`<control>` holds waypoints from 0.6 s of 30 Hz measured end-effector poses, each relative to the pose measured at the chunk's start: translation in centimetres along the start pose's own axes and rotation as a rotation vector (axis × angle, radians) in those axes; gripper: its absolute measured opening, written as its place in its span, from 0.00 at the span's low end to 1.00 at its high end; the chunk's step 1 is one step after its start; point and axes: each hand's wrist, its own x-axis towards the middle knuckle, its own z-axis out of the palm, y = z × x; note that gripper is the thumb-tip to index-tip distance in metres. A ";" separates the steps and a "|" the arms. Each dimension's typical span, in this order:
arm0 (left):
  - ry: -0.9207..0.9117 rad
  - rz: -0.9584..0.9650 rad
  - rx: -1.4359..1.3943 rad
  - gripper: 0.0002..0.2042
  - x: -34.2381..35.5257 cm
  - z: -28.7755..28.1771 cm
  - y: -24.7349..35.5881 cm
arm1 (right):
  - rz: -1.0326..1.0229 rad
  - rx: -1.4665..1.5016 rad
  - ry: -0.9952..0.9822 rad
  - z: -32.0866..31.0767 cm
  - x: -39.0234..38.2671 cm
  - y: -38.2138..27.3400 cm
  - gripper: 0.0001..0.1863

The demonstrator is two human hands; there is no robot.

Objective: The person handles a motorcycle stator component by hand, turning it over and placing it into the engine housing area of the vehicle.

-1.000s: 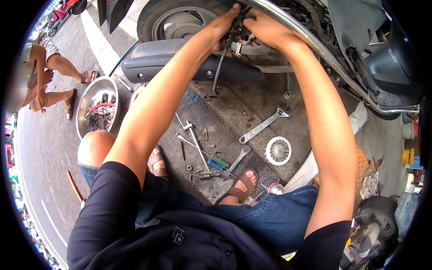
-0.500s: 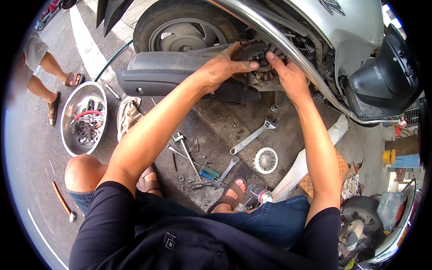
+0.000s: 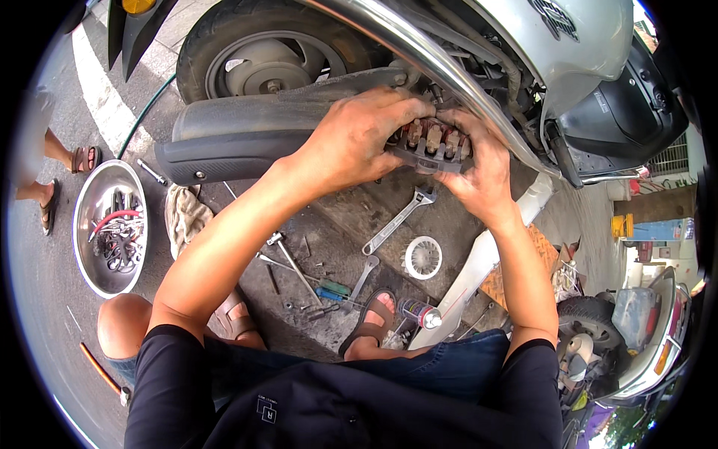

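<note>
Both my hands grip a dark, greasy ribbed part [image 3: 431, 144] with a row of rust-brown lugs facing me. My left hand [image 3: 355, 135] closes on its left end, thumb below and fingers over the top. My right hand [image 3: 482, 161] wraps the right end, its thumb at the lower edge. The part is in front of the engine area of a silver scooter [image 3: 598, 63], just right of the muffler [image 3: 239, 123]. My hands hide much of the engine behind, so I cannot tell whether the part is fully free of it.
On the ground lie an adjustable wrench [image 3: 400, 221], a white finned ring [image 3: 423, 258], a spanner [image 3: 363, 280], screwdrivers [image 3: 333, 290] and a spray can [image 3: 420, 313]. A metal bowl [image 3: 80, 247] of tools stands left, beside a rag [image 3: 183, 217]. A bystander's sandalled feet [image 3: 86, 159] are beyond.
My hands have come lower and nearer me. The dark part is now tilted with its rust-brown lugs showing between them. My view has shifted slightly, and the bystander's feet have moved.
</note>
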 end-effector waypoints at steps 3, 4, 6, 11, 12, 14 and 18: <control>-0.035 0.021 -0.056 0.31 0.2 0.2 0.5 | -0.013 0.061 0.056 0.2 -1.6 0.5 0.37; -0.026 0.021 -0.119 0.31 0.2 0.4 0.4 | -0.010 0.089 0.079 0.3 -2.0 0.7 0.37; -0.011 0.028 -0.192 0.32 0.0 0.9 0.1 | 0.025 0.114 0.079 0.1 -2.5 0.3 0.38; 0.043 0.092 -0.262 0.31 -0.3 1.8 0.5 | 0.125 0.230 0.111 -0.3 -3.8 -0.4 0.36; 0.037 0.096 -0.270 0.31 -0.4 2.0 0.6 | 0.181 0.298 0.143 -0.3 -4.1 -0.6 0.36; 0.060 0.073 -0.316 0.30 -0.4 2.4 0.7 | 0.185 0.282 0.148 -0.5 -4.3 -0.8 0.37; 0.046 0.110 -0.337 0.30 0.1 3.1 0.9 | 0.149 0.127 0.091 -2.3 -4.3 -1.8 0.38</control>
